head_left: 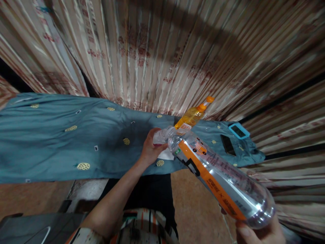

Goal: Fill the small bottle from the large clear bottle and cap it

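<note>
A large clear plastic bottle (218,179) with an orange, black and silver label lies tilted in front of me, its neck up and to the left. My right hand (261,232) grips it by the base at the lower right. At the neck end, my left hand (150,147) is closed around a crumpled whitish sheet (162,135); whether this is tissue or thin plastic I cannot tell. The sheet covers the bottle's mouth, so the cap is hidden. Just below the left hand, a flat white piece (166,155) rests on the cloth.
A yellow pump bottle (193,115) with an orange top stands behind the clear bottle. To the right lie a dark phone (228,145) and a blue-framed device (238,130). A teal pineapple-print cloth (58,142) covers the narrow table; pleated curtains (152,61) hang close behind.
</note>
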Demonstrator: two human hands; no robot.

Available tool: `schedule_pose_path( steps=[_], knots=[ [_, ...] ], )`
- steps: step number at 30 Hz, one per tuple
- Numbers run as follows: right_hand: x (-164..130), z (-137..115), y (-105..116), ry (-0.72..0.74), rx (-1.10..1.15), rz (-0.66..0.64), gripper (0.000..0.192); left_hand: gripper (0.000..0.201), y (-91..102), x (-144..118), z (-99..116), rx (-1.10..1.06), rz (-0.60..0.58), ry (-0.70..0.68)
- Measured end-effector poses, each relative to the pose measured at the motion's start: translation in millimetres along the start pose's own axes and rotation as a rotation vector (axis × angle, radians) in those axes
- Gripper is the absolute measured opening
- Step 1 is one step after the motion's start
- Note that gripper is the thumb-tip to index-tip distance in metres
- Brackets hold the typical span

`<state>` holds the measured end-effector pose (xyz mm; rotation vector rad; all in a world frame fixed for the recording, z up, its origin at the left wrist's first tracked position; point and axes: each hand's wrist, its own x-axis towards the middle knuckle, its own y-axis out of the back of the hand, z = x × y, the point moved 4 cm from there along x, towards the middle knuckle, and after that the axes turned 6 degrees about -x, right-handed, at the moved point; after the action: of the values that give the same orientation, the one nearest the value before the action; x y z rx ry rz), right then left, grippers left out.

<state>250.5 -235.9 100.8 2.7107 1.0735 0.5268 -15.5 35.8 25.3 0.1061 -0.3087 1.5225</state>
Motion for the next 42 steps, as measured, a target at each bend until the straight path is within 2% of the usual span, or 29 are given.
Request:
schedule_pose_path(
  steps=[6, 13, 18, 31, 42],
  knots=[
    [-2.6, 2.0, -1.0, 0.026, -0.044, 0.003, 0.087, 0.067, 0.2, 0.4, -1.0, 0.017, -0.016, -0.009],
    [-0.6, 8.2, -0.7, 0.062, -0.059, -0.015, 0.094, 0.067, 0.3, 0.6, -2.1, -0.007, -0.013, -0.003],
    [-0.3, 17.9, 4.3, 0.083, -0.058, -0.014, 0.09, 0.068, 0.5, 0.1, -0.9, -0.023, -0.001, 0.021],
    [-4.2, 3.1, -5.7, 0.107, -0.094, -0.001, 0.095, 0.068, 0.6, 0.3, 2.3, -0.017, -0.006, 0.032],
    [-0.2, 10.2, 0.6, 0.062, -0.095, -0.013, 0.097, 0.07, 0.0, 0.8, 2.8, -0.015, -0.004, 0.053]
  ],
)
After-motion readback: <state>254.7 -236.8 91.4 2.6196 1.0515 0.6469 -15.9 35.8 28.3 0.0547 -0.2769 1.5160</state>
